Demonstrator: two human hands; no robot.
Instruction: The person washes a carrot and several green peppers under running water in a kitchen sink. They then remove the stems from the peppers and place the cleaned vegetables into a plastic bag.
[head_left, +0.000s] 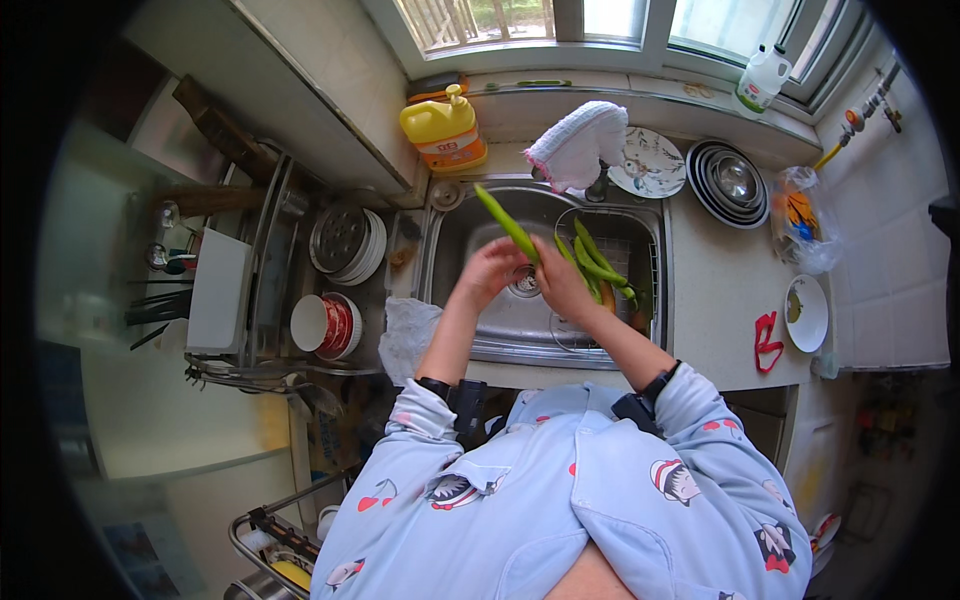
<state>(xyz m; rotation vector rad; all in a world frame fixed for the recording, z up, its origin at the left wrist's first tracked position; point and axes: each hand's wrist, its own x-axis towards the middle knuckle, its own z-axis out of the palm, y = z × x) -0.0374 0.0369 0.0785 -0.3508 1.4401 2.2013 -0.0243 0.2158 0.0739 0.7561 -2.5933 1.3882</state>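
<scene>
A long green pepper (501, 214) slants over the metal sink (491, 322), its tip pointing up and to the left. My right hand (562, 285) grips it near the lower end. Close against that same end is my left hand (487, 274), fingers curled and blurred; whether they touch the pepper is unclear. Below the hands shows the drain strainer (527, 285). Several more green peppers (591, 255) lie in a wire basket (654, 274) in the sink's right side, beside a partly hidden orange-brown item (607, 298).
A white cloth (581, 146) drapes over the faucet behind the sink. Around it stand a yellow detergent jug (444, 131), a patterned plate (646, 161) and nested metal bowls (727, 184). On the right counter are a white bowl (808, 322) and red strap (765, 341); stacked dishes (367, 247) stand left.
</scene>
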